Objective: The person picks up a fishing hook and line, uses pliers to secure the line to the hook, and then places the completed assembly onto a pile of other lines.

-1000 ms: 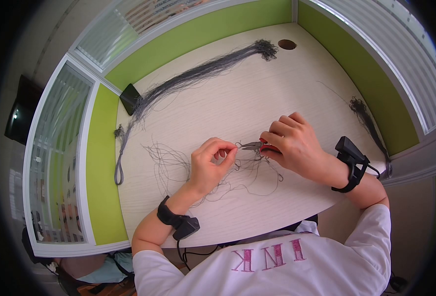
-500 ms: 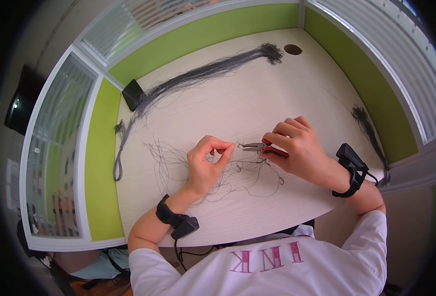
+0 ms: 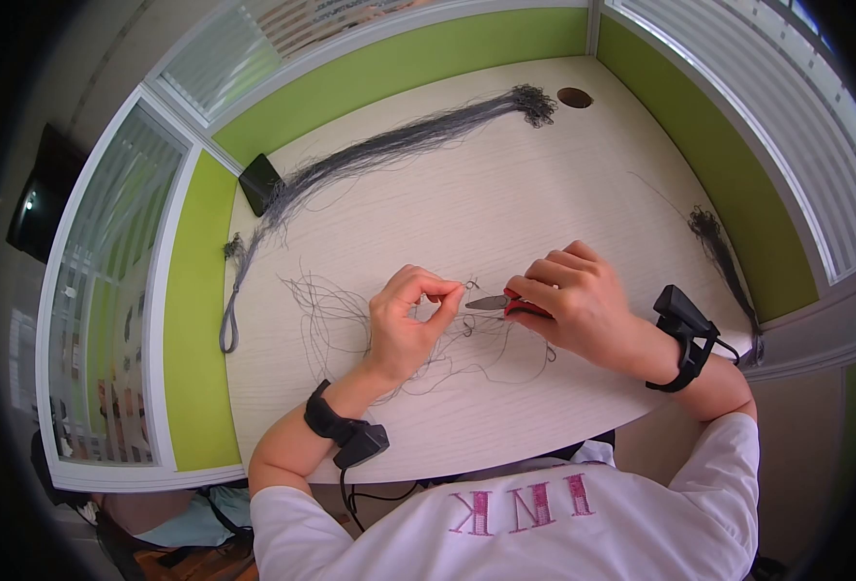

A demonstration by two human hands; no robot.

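Note:
My left hand (image 3: 406, 318) pinches a small fish hook (image 3: 473, 285) between thumb and forefinger; its bent part sticks out past the fingertips. My right hand (image 3: 581, 298) is wrapped round red-handled pliers (image 3: 491, 303). Their jaws look closed and point left, just below the hook and apart from it. Under both hands spreads a loose tangle of thin grey line (image 3: 428, 373). Two more hooks lie in it, one below the pliers (image 3: 467, 329) and another hook (image 3: 551, 354) farther right. Where the line meets the pinched hook is hidden by my fingers.
A long bundle of grey lines (image 3: 389, 150) with hooks at its end stretches across the back. A black block (image 3: 261, 185) stands by its left part. Another dark bundle (image 3: 723, 257) lies along the right wall. Green partitions (image 3: 408, 68) border the desk, which has a round hole (image 3: 574, 98).
The pliers have come away from the hook, moving slightly down, and have turned, with their jaws now together. My left hand has barely moved and still pinches the hook.

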